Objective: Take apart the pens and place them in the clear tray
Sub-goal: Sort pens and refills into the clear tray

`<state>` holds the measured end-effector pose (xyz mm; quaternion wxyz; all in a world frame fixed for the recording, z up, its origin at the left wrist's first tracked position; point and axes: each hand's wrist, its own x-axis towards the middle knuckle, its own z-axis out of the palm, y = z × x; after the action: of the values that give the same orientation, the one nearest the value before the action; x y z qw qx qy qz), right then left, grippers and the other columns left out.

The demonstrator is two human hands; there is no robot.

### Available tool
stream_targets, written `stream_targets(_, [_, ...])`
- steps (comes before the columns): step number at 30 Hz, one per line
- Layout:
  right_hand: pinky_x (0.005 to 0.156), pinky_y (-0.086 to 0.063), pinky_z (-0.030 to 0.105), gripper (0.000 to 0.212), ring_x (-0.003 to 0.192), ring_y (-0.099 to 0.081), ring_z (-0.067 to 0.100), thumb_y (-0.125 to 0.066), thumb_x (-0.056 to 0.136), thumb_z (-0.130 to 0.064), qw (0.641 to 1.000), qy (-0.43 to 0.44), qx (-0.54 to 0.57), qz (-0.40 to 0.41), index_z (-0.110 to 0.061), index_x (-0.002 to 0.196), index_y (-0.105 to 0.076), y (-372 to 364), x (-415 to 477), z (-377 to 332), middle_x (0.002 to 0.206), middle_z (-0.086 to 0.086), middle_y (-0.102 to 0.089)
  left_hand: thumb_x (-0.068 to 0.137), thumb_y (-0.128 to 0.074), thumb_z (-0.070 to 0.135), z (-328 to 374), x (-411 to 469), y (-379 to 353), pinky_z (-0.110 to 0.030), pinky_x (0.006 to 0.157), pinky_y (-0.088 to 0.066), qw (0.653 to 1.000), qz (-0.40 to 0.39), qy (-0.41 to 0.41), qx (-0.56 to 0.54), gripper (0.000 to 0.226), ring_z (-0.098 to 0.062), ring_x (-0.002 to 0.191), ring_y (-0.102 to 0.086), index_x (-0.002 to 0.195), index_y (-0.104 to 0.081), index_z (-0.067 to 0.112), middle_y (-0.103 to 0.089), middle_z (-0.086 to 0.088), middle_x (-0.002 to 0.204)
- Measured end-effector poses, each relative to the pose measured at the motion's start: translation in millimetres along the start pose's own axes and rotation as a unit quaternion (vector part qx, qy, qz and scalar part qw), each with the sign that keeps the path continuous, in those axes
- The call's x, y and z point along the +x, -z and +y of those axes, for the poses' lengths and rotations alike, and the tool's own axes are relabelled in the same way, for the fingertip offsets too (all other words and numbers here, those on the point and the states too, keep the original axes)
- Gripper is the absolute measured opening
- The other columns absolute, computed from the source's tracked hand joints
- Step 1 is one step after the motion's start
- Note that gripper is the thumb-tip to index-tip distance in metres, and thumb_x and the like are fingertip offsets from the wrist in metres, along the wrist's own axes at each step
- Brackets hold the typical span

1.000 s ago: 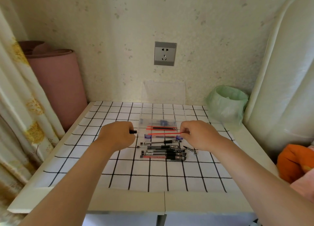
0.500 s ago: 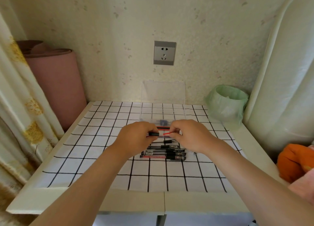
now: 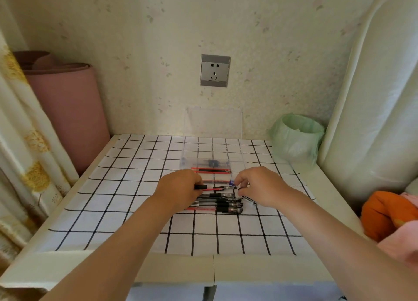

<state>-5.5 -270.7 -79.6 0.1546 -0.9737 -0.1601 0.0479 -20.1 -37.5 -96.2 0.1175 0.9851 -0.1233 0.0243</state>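
Left hand [image 3: 181,187] gripping slim red refill [image 3: 213,189], clear tray [image 3: 237,163]

A home corner: floral curtain [image 3: 27,129], wallpaper, bed headboard [image 3: 373,111].

1. Both bare forearms reach forward from the lower edge, converging toward the middle.
2. Left hand [image 3: 181,187] — knuckles up, fingers curled closed.
3. Right hand [image 3: 260,185] — palm down, thumb and fingertips pinched, just beside the left.
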Motion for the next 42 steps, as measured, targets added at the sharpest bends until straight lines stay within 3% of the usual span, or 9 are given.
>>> stream_targets(6, [0.069, -0.042, 0.024, 0.011, 0.086, -0.06, 0.007, -0.069, 0.088, -0.031, 0.999, 0.015, -0.049, 0.003, -0.032, 0.098, -0.072, -5, 0, 1, 0.097, -0.013, -0.069, 0.092, -0.059, 0.036, 2, 2, -5, -0.024, 0.067, -0.045, 0.999, -0.02, -0.025, -0.013, 0.013, -0.01, 0.082, -0.059, 0.101, -0.068, 0.032, -0.063, 0.01, 0.094])
stream_targets(16, [0.073, -0.044, 0.025, 0.025, 0.092, -0.059, 0.008, -0.066, 0.088, -0.028, 0.995, 0.026, -0.089, -0.044, -0.037, 0.111, -0.07, 0, 7, -2, 0.102, -0.014, -0.067, 0.093, -0.056, 0.041, -3, 0, -7, -0.026, 0.068, -0.048, 0.999, -0.015, -0.047, -0.006, 0.016, -0.009, 0.08, -0.057, 0.102, -0.068, 0.034, -0.06, 0.01, 0.092])
stream_targets(20, [0.07, -0.043, 0.024, 0.013, 0.089, -0.061, 0.006, -0.063, 0.09, -0.03, 0.996, 0.036, -0.073, 0.033, -0.036, 0.097, -0.073, 10, 12, -7, 0.095, -0.017, -0.069, 0.093, -0.055, 0.039, -9, 0, -7, -0.031, 0.072, -0.053, 0.999, -0.009, -0.036, 0.003, 0.017, -0.011, 0.081, -0.06, 0.102, -0.068, 0.034, -0.063, 0.009, 0.092])
stream_targets(27, [0.076, -0.048, 0.027, 0.023, 0.1, -0.064, 0.011, -0.055, 0.095, -0.025, 0.992, 0.043, -0.076, 0.093, -0.035, 0.109, -0.07, 3, 40, -18, 0.109, -0.013, -0.07, 0.095, -0.053, 0.039, -14, 1, -7, -0.025, 0.067, -0.047, 0.999, 0.007, -0.04, 0.008, 0.02, -0.011, 0.084, -0.061, 0.106, -0.068, 0.033, -0.066, 0.008, 0.094])
stream_targets(33, [0.079, -0.05, 0.029, 0.018, 0.095, -0.063, 0.013, -0.062, 0.092, -0.028, 0.988, 0.045, -0.149, 0.004, -0.036, 0.104, -0.073, 4, 67, -28, 0.106, -0.013, -0.07, 0.091, -0.06, 0.04, -18, -1, -6, -0.023, 0.066, -0.044, 0.999, 0.026, -0.03, -0.012, 0.015, -0.01, 0.083, -0.06, 0.103, -0.066, 0.034, -0.066, 0.01, 0.096])
stream_targets(39, [0.08, -0.05, 0.027, 0.013, 0.088, -0.062, 0.007, -0.075, 0.082, -0.027, 0.991, 0.029, -0.115, -0.062, -0.034, 0.093, -0.077, 10, 83, -33, 0.093, -0.018, -0.07, 0.092, -0.059, 0.035, -25, 4, 2, -0.025, 0.066, -0.048, 0.992, 0.107, -0.049, -0.043, 0.019, -0.01, 0.084, -0.059, 0.111, -0.06, 0.034, -0.058, 0.012, 0.102])
stream_targets(42, [0.08, -0.052, 0.026, 0.013, 0.076, -0.059, 0.003, -0.075, 0.082, -0.025, 0.991, 0.022, -0.106, -0.083, -0.032, 0.093, -0.078, 10, 86, -32, 0.091, -0.016, -0.071, 0.093, -0.058, 0.034, -32, 6, 2, -0.025, 0.067, -0.046, 0.993, 0.106, -0.042, -0.04, 0.028, -0.011, 0.089, -0.057, 0.121, -0.057, 0.033, -0.054, 0.009, 0.111])
